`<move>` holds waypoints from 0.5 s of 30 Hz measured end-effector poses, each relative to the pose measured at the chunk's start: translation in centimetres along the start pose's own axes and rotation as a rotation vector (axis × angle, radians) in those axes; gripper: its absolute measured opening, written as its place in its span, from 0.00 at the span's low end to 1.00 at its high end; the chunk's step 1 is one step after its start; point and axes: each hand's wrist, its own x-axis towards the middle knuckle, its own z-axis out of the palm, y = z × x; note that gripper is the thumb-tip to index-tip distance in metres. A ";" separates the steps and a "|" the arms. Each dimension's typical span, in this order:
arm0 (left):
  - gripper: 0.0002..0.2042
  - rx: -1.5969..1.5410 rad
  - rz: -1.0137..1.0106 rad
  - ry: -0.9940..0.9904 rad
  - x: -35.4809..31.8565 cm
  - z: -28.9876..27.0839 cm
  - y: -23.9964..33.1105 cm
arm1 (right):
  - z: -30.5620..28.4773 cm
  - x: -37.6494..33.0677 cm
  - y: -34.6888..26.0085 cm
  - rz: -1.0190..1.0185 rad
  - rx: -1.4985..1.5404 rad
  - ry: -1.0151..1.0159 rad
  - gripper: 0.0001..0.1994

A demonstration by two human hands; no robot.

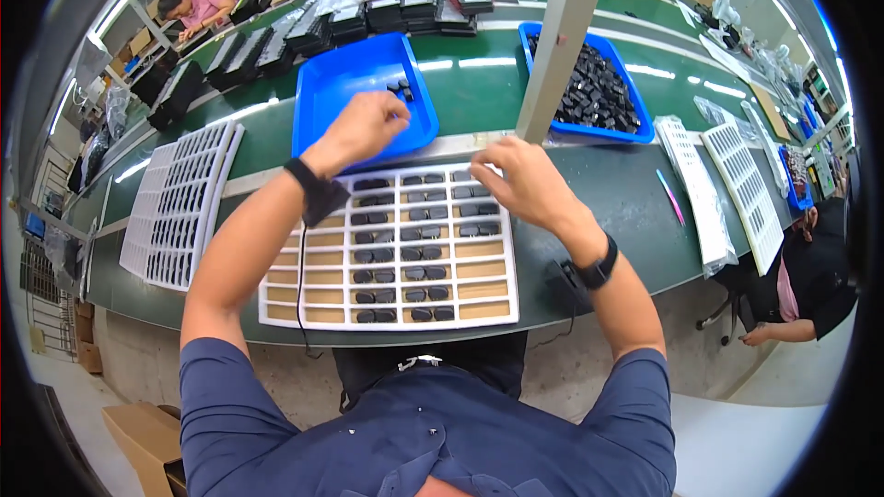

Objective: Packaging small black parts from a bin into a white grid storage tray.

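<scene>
My left hand (373,124) is raised over the near edge of a blue bin (322,92), its fingers curled together; whatever they hold, if anything, is hidden. A few small black pieces (401,88) lie in that bin. My right hand (525,182) hovers at the far right corner of a white compartment tray (512,290), thumb and fingers closed in a pinch around something I cannot make out. Pairs of black oval pieces (424,294) fill much of the tray's middle columns and the far part of its right column. Brown bottoms show in the other compartments.
A grey metal post (557,46) rises beside a second blue bin (635,135) heaped with black pieces (599,92). White trays (180,202) stand at left, with more trays (741,193) at right near tweezers (670,198). Black stacks (401,5) line the back. Two other people work nearby.
</scene>
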 end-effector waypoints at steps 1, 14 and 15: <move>0.07 0.009 0.002 0.014 1.4 0.2 -2.3 | 0.6 2.8 0.5 -0.017 -0.016 -0.027 0.09; 0.11 0.200 -0.153 -0.010 9.3 7.7 -14.6 | 14.5 18.9 7.0 -0.176 -0.805 0.032 0.07; 0.11 0.167 -0.142 0.003 9.3 7.6 -14.4 | 15.1 18.8 7.2 -0.170 -0.803 0.042 0.07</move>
